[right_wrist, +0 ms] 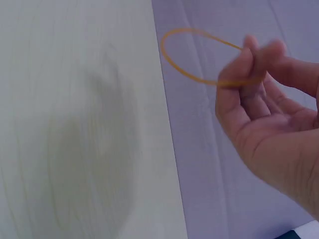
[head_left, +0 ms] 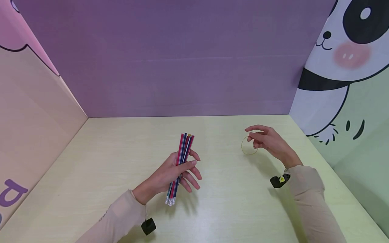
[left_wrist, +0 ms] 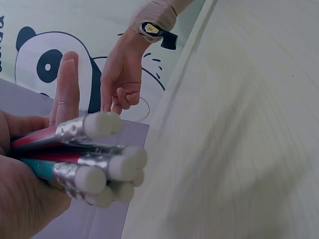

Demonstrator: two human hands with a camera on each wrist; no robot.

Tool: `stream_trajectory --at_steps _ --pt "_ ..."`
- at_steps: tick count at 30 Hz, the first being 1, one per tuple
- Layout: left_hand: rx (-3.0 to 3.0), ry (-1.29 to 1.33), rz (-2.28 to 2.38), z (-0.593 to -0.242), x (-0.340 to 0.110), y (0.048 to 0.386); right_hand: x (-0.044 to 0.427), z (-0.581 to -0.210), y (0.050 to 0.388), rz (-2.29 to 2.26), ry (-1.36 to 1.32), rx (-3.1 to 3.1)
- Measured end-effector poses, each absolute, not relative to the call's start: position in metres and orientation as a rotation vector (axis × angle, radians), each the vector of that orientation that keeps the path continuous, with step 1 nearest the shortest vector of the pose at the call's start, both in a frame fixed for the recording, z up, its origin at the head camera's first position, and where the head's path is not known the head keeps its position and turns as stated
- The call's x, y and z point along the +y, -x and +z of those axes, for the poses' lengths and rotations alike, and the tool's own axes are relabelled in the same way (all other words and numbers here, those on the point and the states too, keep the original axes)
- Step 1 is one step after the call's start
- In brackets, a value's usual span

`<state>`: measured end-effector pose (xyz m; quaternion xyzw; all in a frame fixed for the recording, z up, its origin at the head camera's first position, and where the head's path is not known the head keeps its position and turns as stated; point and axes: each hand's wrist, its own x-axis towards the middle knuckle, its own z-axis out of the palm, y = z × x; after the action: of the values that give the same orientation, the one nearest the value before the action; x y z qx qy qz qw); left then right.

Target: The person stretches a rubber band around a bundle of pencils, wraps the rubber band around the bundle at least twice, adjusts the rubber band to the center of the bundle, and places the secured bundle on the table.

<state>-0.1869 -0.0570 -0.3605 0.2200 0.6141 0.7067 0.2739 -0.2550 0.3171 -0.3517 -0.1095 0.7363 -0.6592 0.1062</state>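
Note:
A bundle of several pencils (head_left: 184, 152) in red, dark blue and other colours is held by my left hand (head_left: 173, 172), the thumb across it and the other fingers spread behind. The bundle stands tilted above the table, white erasers toward me; in the left wrist view the eraser ends (left_wrist: 122, 168) show close up. To the right, my right hand (head_left: 270, 141) pinches a thin yellow rubber band (head_left: 250, 154) between thumb and fingers. That band hangs as a loose loop, plain in the right wrist view (right_wrist: 192, 75), apart from the pencils.
Both hands are over a pale wooden table (head_left: 100, 162). A purple wall (head_left: 188, 67) closes off the back, with a pinkish panel (head_left: 30, 111) on the left and a green panel with a panda drawing (head_left: 361, 111) on the right. Each wrist wears a small black camera.

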Motion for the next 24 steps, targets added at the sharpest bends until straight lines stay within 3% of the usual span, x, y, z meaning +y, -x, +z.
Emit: stream_trajectory --at_steps 7,11,24 --pt "1.650 -0.601 1.902 -0.360 -0.057 0.186 0.316 -0.346 0.251 -2.074 0.519 1.867" --pt "1.649 -0.602 1.905 -0.360 -0.057 0.186 0.313 -0.341 0.250 -2.099 0.495 1.836" --pt "1.679 -0.593 1.890 -0.363 -0.056 0.186 0.292 -0.337 0.246 -1.788 0.459 2.300"
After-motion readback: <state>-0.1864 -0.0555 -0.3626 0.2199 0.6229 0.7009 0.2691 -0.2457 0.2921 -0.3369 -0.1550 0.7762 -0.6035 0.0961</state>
